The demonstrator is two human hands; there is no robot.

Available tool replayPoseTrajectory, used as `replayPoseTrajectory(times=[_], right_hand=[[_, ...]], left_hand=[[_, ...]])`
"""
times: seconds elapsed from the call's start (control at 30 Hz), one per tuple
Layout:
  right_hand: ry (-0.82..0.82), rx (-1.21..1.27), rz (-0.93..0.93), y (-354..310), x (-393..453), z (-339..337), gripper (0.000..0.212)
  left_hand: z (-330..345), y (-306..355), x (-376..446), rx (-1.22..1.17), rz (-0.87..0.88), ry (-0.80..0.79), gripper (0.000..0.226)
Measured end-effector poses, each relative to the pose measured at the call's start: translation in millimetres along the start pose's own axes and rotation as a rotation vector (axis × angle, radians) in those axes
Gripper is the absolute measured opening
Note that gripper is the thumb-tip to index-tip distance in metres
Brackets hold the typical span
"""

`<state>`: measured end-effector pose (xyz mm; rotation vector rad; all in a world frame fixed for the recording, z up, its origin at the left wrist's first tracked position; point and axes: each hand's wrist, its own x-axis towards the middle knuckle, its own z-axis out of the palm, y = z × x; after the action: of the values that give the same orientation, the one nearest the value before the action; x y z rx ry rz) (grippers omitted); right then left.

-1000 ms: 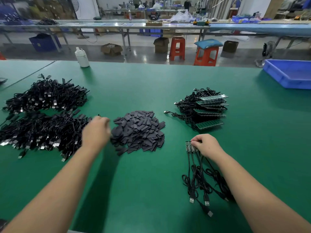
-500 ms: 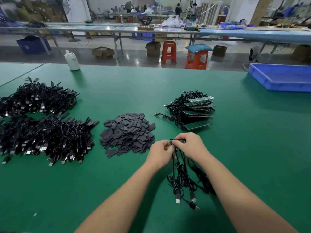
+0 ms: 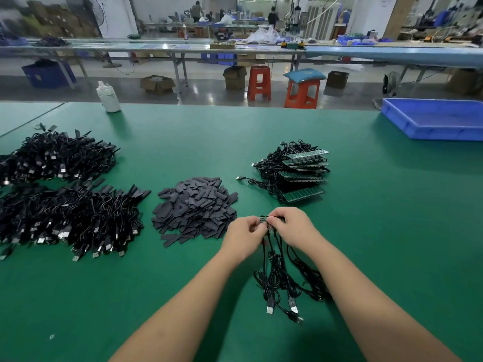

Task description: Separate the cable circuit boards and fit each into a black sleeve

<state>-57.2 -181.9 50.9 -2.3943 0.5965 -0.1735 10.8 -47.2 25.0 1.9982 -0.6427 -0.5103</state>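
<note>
A short strip of small green circuit boards (image 3: 263, 218) is held between both hands just above the green table. My left hand (image 3: 244, 236) pinches its left end and my right hand (image 3: 292, 226) grips the rest. Black USB cables (image 3: 277, 278) hang from the boards and trail toward me on the table. A pile of flat black sleeves (image 3: 196, 207) lies just left of my hands. Behind my hands sits a stack of unseparated board strips with cables (image 3: 295, 173).
Two heaps of sleeved black cables (image 3: 62, 205) cover the table's left side. A white bottle (image 3: 108, 97) stands at the far edge on the left, a blue tray (image 3: 433, 121) at the far right. Stools, boxes and benches are beyond the table.
My left hand came over from the cable heap on the left to the board strip, joining my right hand. Both hands now hold the strip slightly raised.
</note>
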Motion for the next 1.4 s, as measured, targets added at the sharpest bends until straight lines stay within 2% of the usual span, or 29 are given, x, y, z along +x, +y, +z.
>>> replayPoseTrajectory(times=[0.33,0.57,0.73,0.87,1.0,1.1,1.13,1.2,1.3,1.4], right_hand=[[0.102,-0.005,0.047,-4.7,-4.3,7.8,0.018],[0.139,-0.022,0.064,-5.7,-3.2,15.9,0.018],[0.158,-0.069,0.005,-3.0,-2.1,24.8,0.021],[0.213,-0.274,-0.038,17.4,5.9,21.2,0.025],[0.182,-0.442,0.005,45.3,11.4,19.7,0.029],[0.195,-0.531,-0.038,51.9,12.6,26.2,0.039],[0.219,-0.46,-0.066,48.4,11.4,28.7,0.036],[0.159,-0.098,-0.057,31.1,4.0,35.5,0.027],[-0.152,0.574,0.128,-5.4,-13.0,55.3,0.035],[-0.361,0.984,0.253,-28.7,-31.2,77.6,0.049]], left_hand=[[0.6,2.2,-1.5,0.017,-0.018,0.031,0.032],[5.5,4.9,-5.2,0.145,-0.014,0.118,0.035],[7.9,1.8,-9.2,0.282,-0.003,0.209,0.033],[-6.8,-10.1,-14.0,0.141,0.007,0.263,0.033],[-28.5,-17.1,-15.8,0.104,0.007,0.212,0.032],[-41.2,-16.7,-16.6,0.017,0.02,0.122,0.028],[-44.5,-14.4,-17.4,-0.062,0.027,0.082,0.018],[-50.5,-10.4,-18.3,-0.191,0.04,0.055,0.008],[-58.7,-8.6,-17.0,-0.305,0.02,0.055,0.008],[-65.3,-11.6,-16.3,-0.469,-0.036,0.069,0.011]])
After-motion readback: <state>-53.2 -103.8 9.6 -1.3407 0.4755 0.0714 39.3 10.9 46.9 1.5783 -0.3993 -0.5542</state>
